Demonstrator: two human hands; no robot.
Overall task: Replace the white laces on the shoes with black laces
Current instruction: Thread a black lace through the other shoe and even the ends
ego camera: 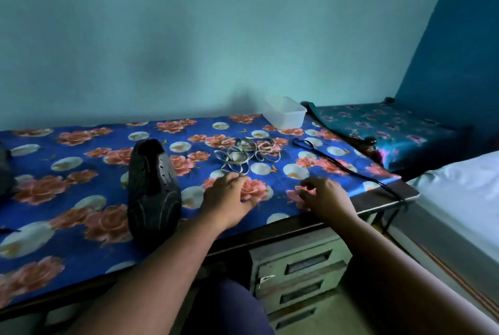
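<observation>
A black shoe [154, 191] with a ridged, grooved toe and small perforations along its side stands upright on the bench [378, 203], at about 9 o'clock from the left hand [229, 199]; its eyelets look bare, though the dark upper is hard to read. The bench is draped in a glossy blue cloth [81, 151] printed with pink roses and pale ovals. A flat, ribbon-like white lace [247, 154] lies in a loose tangle of loops at 12 o'clock from the left hand, whose relaxed, slightly spread fingertips [237, 176] touch or nearly touch its nearest loop; which one cannot be told. The right hand [324, 197] hovers at the bench edge with fingers loosely curled, holding nothing visible. A thin, cord-like black lace [348, 168] runs from 12 o'clock of the right hand out to 3 o'clock, trailing off the bench corner. A translucent rectangular plastic tub [286, 113] sits by the wall. A second dark shape [4, 170] is cut off at the left edge.
</observation>
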